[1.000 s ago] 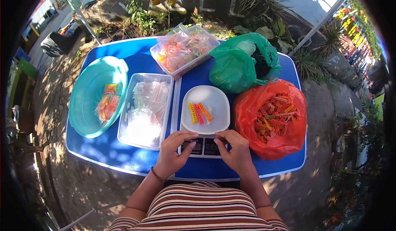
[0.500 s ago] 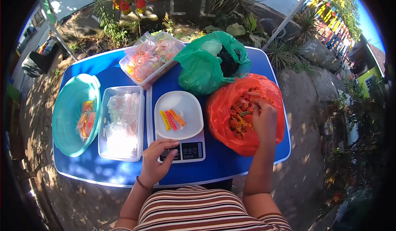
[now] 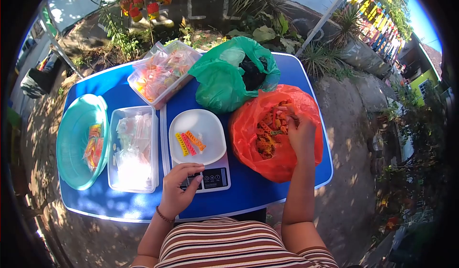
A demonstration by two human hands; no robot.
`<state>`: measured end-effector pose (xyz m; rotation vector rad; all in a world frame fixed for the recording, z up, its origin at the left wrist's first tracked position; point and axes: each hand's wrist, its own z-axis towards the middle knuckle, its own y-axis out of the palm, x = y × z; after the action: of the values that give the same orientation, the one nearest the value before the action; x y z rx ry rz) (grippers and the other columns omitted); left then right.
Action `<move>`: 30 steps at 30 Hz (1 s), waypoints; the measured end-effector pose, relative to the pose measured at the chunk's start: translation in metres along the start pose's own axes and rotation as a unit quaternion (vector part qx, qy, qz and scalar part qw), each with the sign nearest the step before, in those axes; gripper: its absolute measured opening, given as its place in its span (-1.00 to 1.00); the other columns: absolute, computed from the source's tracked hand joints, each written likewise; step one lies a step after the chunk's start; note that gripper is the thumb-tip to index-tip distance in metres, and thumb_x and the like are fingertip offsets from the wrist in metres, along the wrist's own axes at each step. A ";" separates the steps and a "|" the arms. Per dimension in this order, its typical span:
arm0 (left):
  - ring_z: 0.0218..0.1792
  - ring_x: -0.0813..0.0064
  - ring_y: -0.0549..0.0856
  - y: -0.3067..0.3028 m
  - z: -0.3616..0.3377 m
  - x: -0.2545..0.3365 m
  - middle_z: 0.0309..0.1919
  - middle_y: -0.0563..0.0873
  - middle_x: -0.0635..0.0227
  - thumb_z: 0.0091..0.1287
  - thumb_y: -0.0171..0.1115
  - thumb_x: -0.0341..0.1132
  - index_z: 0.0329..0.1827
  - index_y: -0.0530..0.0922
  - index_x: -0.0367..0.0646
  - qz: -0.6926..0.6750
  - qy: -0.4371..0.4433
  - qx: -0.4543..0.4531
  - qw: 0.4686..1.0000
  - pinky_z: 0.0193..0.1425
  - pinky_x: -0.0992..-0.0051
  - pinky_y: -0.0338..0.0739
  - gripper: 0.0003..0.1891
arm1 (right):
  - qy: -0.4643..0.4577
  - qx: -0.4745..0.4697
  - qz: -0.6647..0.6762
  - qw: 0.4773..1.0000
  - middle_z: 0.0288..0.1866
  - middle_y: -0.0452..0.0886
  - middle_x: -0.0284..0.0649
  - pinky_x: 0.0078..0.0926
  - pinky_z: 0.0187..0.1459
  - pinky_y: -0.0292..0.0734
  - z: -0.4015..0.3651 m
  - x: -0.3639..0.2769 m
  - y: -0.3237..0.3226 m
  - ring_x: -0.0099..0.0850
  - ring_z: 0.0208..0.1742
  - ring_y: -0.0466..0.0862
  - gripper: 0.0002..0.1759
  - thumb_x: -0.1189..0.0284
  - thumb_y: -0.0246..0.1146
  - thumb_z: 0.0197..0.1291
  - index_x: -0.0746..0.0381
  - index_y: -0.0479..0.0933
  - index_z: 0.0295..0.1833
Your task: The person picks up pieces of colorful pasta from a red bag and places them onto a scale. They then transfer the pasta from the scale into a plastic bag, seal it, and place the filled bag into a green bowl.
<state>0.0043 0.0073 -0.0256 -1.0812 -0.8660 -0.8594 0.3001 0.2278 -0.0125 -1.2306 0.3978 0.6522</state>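
A white kitchen scale stands at the table's front middle, with a white tray on top. Three twisted snack pieces, yellow, pink and orange, lie in the tray beside a small clear plastic packet. My left hand rests at the scale's front left corner, thumb and fingers apart, partly covering its panel. My right hand reaches into a red plastic bag of coloured twisted snacks. Its thumb and fingertips are pinched together over the snacks; what they hold is too small to make out.
A green plastic bag with something dark inside stands behind the scale. Left of it is a clear tub of packets. A clear container holds plastic sachets, and a teal basin holds filled packs. All stand on the blue table.
The whole view has shifted, so the table's things appear slightly farther left. My right hand stays over the snacks in the red bag; my left hand keeps its place at the scale.
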 end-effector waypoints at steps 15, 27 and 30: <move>0.07 0.24 0.79 0.001 -0.002 -0.001 0.01 0.82 0.17 0.29 0.43 -0.53 0.03 0.77 -0.20 -0.010 -0.002 -0.012 1.000 0.19 0.35 0.65 -0.75 | -0.086 -0.051 -0.150 0.984 -0.05 0.67 0.01 -0.07 0.06 0.65 -0.005 -0.006 0.017 0.01 0.00 0.71 -0.73 0.50 0.38 0.21 0.20 0.72 0.04; 0.08 0.27 0.79 -0.008 -0.010 -0.005 0.03 0.82 0.17 0.30 0.40 -0.55 0.04 0.76 -0.21 0.003 -0.006 -0.007 1.000 0.22 0.37 0.63 -0.75 | -0.012 0.023 0.159 0.987 -0.27 0.82 -0.16 -0.47 -0.15 0.68 -0.030 -0.064 -0.001 -0.41 -0.27 0.81 -0.83 0.51 0.43 0.30 0.34 0.74 -0.03; 0.08 0.27 0.79 -0.010 -0.009 -0.004 0.02 0.82 0.17 0.31 0.41 -0.55 0.04 0.76 -0.21 -0.001 0.002 -0.002 1.000 0.21 0.37 0.63 -0.75 | 0.035 -0.042 0.298 0.953 -0.24 0.82 -0.21 -0.57 -0.17 0.66 -0.030 -0.073 0.005 -0.59 -0.22 0.78 -0.81 0.50 0.44 0.33 0.36 0.74 -0.02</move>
<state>-0.0047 -0.0030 -0.0272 -1.0819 -0.8636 -0.8648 0.2436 0.1824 0.0190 -1.2178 0.8249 1.1498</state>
